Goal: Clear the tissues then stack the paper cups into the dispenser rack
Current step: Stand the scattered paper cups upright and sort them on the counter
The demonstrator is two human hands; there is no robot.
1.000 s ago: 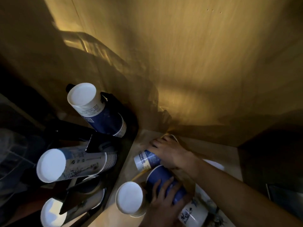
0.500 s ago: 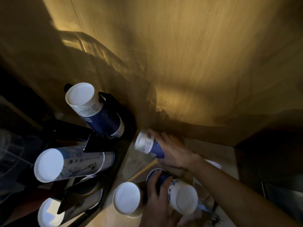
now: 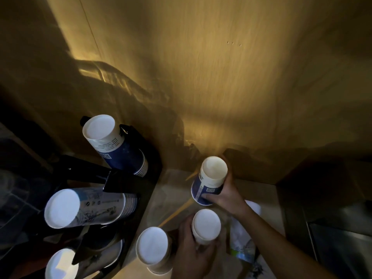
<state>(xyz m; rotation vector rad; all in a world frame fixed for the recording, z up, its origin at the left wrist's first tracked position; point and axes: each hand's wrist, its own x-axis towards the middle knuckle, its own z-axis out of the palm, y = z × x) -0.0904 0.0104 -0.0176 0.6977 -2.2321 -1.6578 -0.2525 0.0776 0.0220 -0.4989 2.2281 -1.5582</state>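
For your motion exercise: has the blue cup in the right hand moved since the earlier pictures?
Yes. The blue cup in the right hand has risen off the counter, tipping bottom-up, toward the wooden wall.

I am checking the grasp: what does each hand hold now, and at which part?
Right hand holds a blue paper cup, upside down, by its side near the rim. Left hand grips a white cup around its side.

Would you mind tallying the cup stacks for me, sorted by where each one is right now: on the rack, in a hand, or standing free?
On the black rack: 3 (top stack, middle stack, bottom stack)
Held in a hand: 2 (right hand holds the blue cup; left hand holds the white cup)
Standing free on the counter: 1 (loose stack)
Total: 6
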